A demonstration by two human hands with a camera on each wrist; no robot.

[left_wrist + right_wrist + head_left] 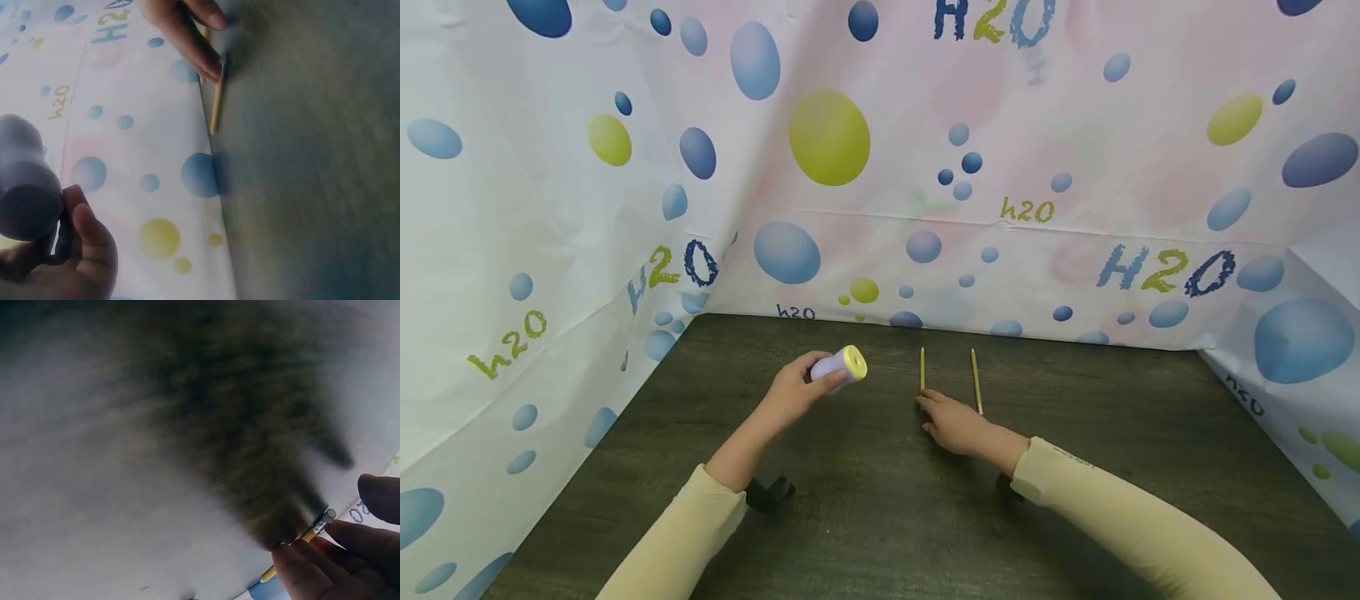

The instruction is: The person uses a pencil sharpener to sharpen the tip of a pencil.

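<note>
Raised over the left part of the table, my left hand (pixel 790 392) grips a lilac cylindrical container (pixel 831 367) with a yellow end. The yellow end tilts up to the right in the head view; in the left wrist view the container (pixel 28 187) looks dark in shadow. My right hand (pixel 958 423) reaches low over the table, fingertips at the near end of the left yellow pencil (pixel 922 367). The right wrist view shows a pencil's eraser end (pixel 329 515) beside the fingers, with the thumb (pixel 378 497) apart. To the right lies a second pencil (pixel 976 379), roughly parallel, its tip away from me.
A dark wood-look table (pixel 850 542) spreads beneath both hands. White sheeting (pixel 895 167) printed with blue and green dots and "H2O" lettering stands around its back and sides. A black device (pixel 770 493) sits at the left wrist.
</note>
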